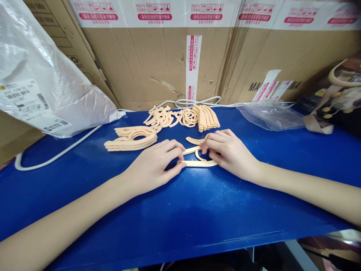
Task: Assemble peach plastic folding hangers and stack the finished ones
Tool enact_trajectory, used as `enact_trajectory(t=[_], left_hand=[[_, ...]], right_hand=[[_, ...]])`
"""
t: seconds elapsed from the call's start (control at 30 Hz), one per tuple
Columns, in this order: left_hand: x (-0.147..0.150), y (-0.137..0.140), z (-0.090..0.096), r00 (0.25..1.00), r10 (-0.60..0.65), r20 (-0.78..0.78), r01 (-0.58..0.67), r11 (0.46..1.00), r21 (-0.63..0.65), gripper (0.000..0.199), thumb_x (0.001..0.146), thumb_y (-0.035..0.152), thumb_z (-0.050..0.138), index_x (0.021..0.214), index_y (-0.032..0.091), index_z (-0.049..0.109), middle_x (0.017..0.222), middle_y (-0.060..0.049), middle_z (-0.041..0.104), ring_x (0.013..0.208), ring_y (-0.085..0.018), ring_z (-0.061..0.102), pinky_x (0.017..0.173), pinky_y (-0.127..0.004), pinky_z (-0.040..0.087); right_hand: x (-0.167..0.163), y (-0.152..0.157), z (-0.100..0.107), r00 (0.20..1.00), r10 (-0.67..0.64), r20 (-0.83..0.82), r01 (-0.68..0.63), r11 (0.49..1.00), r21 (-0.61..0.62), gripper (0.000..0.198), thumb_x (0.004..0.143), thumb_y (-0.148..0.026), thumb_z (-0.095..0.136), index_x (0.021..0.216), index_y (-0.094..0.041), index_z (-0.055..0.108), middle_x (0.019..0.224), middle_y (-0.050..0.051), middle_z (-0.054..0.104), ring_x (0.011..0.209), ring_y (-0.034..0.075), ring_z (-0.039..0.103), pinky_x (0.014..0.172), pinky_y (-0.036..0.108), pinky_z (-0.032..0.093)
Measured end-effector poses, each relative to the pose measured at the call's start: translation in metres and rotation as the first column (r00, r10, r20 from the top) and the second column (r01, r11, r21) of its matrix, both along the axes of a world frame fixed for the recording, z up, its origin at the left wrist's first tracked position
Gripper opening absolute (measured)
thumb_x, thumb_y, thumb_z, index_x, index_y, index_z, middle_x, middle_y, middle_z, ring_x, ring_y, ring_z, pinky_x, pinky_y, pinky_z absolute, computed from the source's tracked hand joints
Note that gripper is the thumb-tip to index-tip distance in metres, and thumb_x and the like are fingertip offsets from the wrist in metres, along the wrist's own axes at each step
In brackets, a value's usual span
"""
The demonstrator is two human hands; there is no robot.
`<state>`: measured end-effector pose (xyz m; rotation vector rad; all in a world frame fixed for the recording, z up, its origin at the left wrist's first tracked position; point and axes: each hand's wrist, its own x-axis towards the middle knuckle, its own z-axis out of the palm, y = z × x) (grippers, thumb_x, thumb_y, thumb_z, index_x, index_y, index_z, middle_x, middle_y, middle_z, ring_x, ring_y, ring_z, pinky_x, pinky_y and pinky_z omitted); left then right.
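My left hand (pixel 156 163) pinches the left ends of two beige plastic strips, apparently parts of a folding hanger. The lower strip (pixel 197 163) lies nearest me; the upper strip (pixel 191 150) slants up to the right. Over their right ends is my right hand (pixel 234 154), fingers curled down onto the parts. Between the strips a curved hook piece (pixel 199 156) shows, partly covered by the right fingers. Just behind lies another curved strip (pixel 194 141), its right end hidden by the right hand.
Folded beige hangers (pixel 131 145) are stacked at left. Behind are a pile of loose hooks (pixel 163 116) and a row of arm strips (pixel 207 116). A white cable (pixel 62 152), silver bag (pixel 56 82), clear plastic bag (pixel 270 116) and cardboard boxes (pixel 152 60) border the blue table (pixel 180 214).
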<state>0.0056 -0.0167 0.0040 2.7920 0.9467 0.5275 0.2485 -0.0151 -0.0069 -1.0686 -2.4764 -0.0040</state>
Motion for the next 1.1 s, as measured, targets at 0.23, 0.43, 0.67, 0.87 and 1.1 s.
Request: enact_trajectory(t=[0.23,0.43,0.67,0.87,1.1], left_hand=[[0.0,-0.001,0.001,1.0,-0.011,-0.014,0.011,1.0,0.023,0.017,0.094,0.024,0.043,0.093,0.018,0.059,0.11,-0.004,0.061,0.093,-0.019,0.058,0.081,-0.033,0.045],[0.001,-0.001,-0.001,1.0,-0.025,-0.008,0.025,0.999,0.034,0.018,0.096,0.025,0.042,0.095,0.017,0.059,0.109,-0.005,0.061,0.092,-0.018,0.057,0.08,-0.032,0.045],[0.001,-0.003,0.001,0.999,-0.039,-0.001,0.039,0.999,0.016,0.016,0.094,0.025,0.045,0.089,0.018,0.059,0.11,-0.004,0.061,0.094,-0.018,0.056,0.081,-0.032,0.044],[0.003,-0.005,0.003,0.999,-0.035,0.009,0.035,0.999,0.008,0.016,0.093,0.028,0.047,0.086,0.019,0.059,0.109,-0.004,0.061,0.095,-0.018,0.056,0.082,-0.033,0.044],[0.003,-0.004,0.002,0.999,-0.038,-0.004,0.038,0.999,0.006,0.017,0.093,0.027,0.046,0.087,0.019,0.059,0.11,-0.004,0.061,0.095,-0.019,0.056,0.083,-0.034,0.045]], right_hand=[[0.0,0.001,0.0,1.0,0.005,-0.007,-0.005,1.0,0.017,0.021,0.084,-0.003,0.046,0.085,-0.019,0.059,0.092,0.002,0.065,0.09,0.019,0.057,0.081,0.033,0.034],[-0.002,0.001,-0.001,0.999,0.008,-0.036,-0.007,1.0,0.026,0.015,0.084,-0.008,0.049,0.087,-0.019,0.059,0.089,0.001,0.065,0.088,0.018,0.058,0.082,0.033,0.035],[0.017,0.017,0.019,0.981,-0.125,0.149,0.066,0.934,0.351,0.017,0.093,-0.022,0.046,0.091,-0.016,0.062,0.085,0.005,0.066,0.078,0.02,0.058,0.07,0.033,0.036],[0.033,0.031,0.032,0.962,-0.112,0.251,0.047,0.967,0.251,0.02,0.093,-0.033,0.052,0.092,-0.019,0.066,0.088,0.005,0.065,0.082,0.02,0.058,0.073,0.032,0.037],[0.033,0.031,0.029,0.933,-0.156,0.325,0.113,0.983,0.145,0.027,0.087,-0.045,0.06,0.082,-0.019,0.065,0.082,0.003,0.063,0.076,0.019,0.058,0.071,0.032,0.036]])
